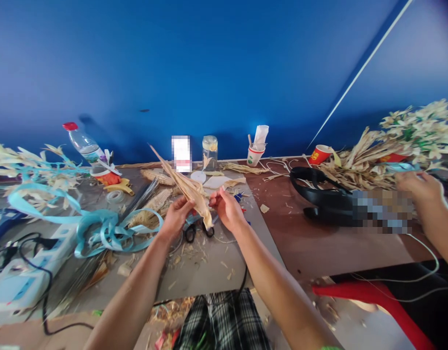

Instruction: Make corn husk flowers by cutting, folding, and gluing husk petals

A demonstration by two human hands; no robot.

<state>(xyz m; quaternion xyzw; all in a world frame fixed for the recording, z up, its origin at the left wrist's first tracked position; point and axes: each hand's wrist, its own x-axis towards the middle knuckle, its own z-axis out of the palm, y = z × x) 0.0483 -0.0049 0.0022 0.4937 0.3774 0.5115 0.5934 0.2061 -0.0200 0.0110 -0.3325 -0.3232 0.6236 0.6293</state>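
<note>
A dried corn husk (196,197), long and pale tan with a pointed far tip, is pinched in my left hand (178,216) over the middle of the table. Close beside its right edge is my right hand (227,209), fingers loosely curled and apart, with nothing visible in them. Whether a fingertip brushes the husk is hard to see. Beneath the husk's lower end, black-handled scissors (189,233) lie on the table, their blades partly hidden. Corn cobs (158,178) and flat husk pieces (224,182) rest behind my hands.
Light-blue ribbon (110,228), a power strip (37,272) and a plastic bottle (85,143) are on the left. A glass jar (210,150) and paper cup (255,156) stand near the wall. At right, another person's hand (424,187) is beside a black headset-like object (318,192) and husk flowers (421,126).
</note>
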